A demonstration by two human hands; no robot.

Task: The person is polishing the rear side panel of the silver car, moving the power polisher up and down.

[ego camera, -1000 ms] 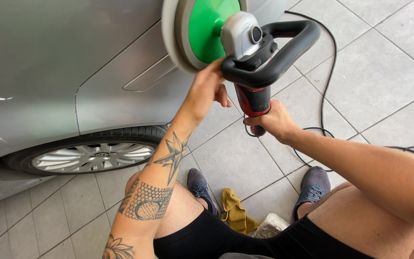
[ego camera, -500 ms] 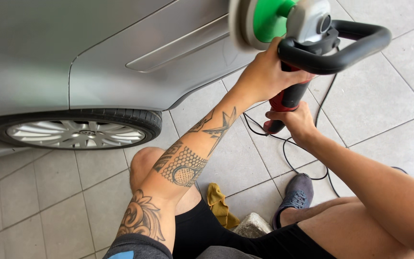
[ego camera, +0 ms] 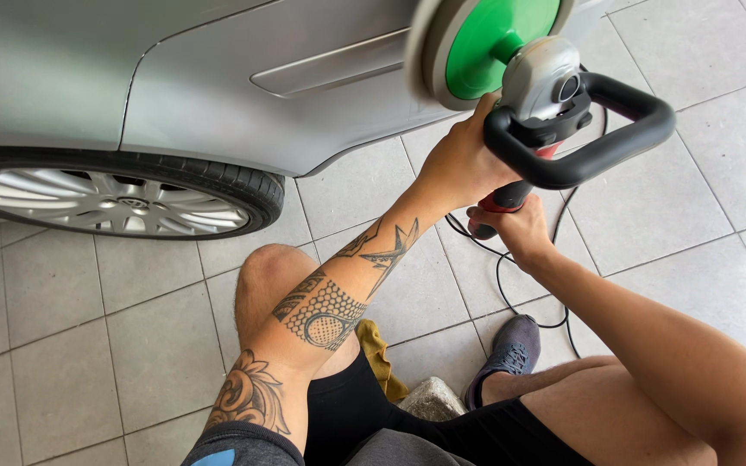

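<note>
The person wore black shorts [ego camera: 442,427] and a grey sneaker [ego camera: 511,345] with dark laces. The left forearm [ego camera: 338,293] carried dark tattoos: a star-like figure near the wrist, a band of honeycomb and scale patterns at mid-forearm, and a floral swirl near the elbow. The right arm [ego camera: 649,345] was bare of sleeve and unmarked.

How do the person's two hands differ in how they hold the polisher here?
The left hand grips the black loop handle near the grey head, while the right hand wraps the red rear grip lower down. The left forearm is tattooed; the right forearm is bare. The left hand sits closer to the silver car than the right. Both are closed on the same polisher.
</note>
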